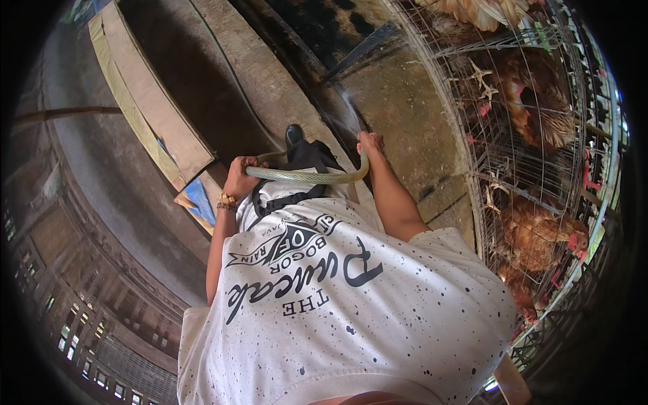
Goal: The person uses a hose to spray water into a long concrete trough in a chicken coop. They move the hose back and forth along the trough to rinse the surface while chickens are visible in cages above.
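Observation:
A braided, greenish hose point(309, 176) curves across the front of my body. My left hand point(242, 174) is closed around it at hip height, with bracelets on that wrist. Farther forward, my right hand point(371, 143) grips the hose near its outlet. A spray of water point(350, 111) shoots away from that hand toward a narrow dark channel point(334, 91) along the concrete floor point(405, 116). The exact end of the hose is hidden by my right fingers.
Wire cages point(526, 162) with several brown hens point(536, 233) line the right side. A long boxed wooden structure point(152, 91) runs along the left. A thin hose point(228, 68) lies along the raised concrete strip point(258, 66). My black boot point(293, 134) stands on that strip.

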The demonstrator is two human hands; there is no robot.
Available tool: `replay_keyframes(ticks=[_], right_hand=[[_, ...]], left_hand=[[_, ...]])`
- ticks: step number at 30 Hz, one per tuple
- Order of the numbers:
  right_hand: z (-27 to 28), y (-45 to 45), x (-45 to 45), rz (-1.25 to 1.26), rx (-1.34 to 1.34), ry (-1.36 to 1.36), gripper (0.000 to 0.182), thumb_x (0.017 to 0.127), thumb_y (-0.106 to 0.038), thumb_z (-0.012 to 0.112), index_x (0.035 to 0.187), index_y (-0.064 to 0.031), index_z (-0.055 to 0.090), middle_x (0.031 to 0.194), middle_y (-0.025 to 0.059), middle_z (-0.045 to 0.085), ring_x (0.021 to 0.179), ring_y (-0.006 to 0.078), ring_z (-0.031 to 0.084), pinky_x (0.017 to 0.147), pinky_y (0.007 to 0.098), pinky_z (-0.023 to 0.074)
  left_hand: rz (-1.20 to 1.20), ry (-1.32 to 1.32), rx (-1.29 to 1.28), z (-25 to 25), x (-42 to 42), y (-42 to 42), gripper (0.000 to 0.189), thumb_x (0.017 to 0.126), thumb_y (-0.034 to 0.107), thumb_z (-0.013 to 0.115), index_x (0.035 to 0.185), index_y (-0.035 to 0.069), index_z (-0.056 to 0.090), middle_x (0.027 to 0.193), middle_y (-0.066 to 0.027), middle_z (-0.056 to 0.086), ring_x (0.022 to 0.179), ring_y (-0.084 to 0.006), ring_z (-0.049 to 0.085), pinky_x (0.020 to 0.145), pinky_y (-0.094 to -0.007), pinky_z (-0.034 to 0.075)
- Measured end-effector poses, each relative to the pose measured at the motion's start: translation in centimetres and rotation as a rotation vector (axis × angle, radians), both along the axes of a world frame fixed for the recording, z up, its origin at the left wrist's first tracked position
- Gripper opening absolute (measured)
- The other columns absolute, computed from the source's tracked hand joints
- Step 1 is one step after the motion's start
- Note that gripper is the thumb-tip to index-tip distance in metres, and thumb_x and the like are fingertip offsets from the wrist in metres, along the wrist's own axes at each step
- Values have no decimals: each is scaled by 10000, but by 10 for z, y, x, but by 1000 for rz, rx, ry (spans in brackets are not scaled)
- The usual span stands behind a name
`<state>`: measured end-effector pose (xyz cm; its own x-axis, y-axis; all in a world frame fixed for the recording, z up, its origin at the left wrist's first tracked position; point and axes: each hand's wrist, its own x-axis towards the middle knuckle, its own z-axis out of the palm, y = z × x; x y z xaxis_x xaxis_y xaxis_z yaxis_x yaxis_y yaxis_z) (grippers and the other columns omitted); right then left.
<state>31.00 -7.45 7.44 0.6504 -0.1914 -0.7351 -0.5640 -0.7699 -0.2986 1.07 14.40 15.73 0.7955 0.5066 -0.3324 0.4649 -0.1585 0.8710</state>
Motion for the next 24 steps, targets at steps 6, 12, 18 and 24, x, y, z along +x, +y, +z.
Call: replay_keyframes(ticks=[6, 12, 18, 24], right_hand=[[-19, -11, -9, -45, -60, 8, 224, 686, -127, 597, 807, 60, 611, 719, 177, 640, 600, 231, 635, 524, 339, 546], [-20, -30, -30, 40, -150, 24, 286, 753, -212, 533, 809, 54, 624, 625, 103, 629, 600, 173, 636, 658, 305, 518], [-39, -54, -42, 11, -210, 23, 321, 782, -271, 521, 706, 20, 636, 553, 45, 618, 569, 158, 622, 663, 290, 498], [-36, -56, -52, -76, -9, 43, 166, 707, -149, 592, 714, 17, 600, 563, 83, 601, 490, 179, 579, 521, 340, 473]], left_hand=[[-43, -7, -4, 5, -4, 14, 374, 749, 114, 680, 538, 10, 390, 509, -42, 260, 526, -73, 274, 443, -293, 286], [-133, -14, -32, -6, -15, 23, 366, 754, 143, 687, 550, 2, 417, 513, -61, 291, 527, -79, 285, 450, -301, 302], [-191, -43, 32, -11, -13, 30, 381, 752, 184, 700, 566, -9, 429, 530, -96, 303, 527, -104, 288, 462, -310, 317], [-215, -78, -40, -18, -14, 35, 420, 749, 215, 707, 560, -6, 405, 525, -93, 290, 523, -125, 278, 460, -318, 309]])
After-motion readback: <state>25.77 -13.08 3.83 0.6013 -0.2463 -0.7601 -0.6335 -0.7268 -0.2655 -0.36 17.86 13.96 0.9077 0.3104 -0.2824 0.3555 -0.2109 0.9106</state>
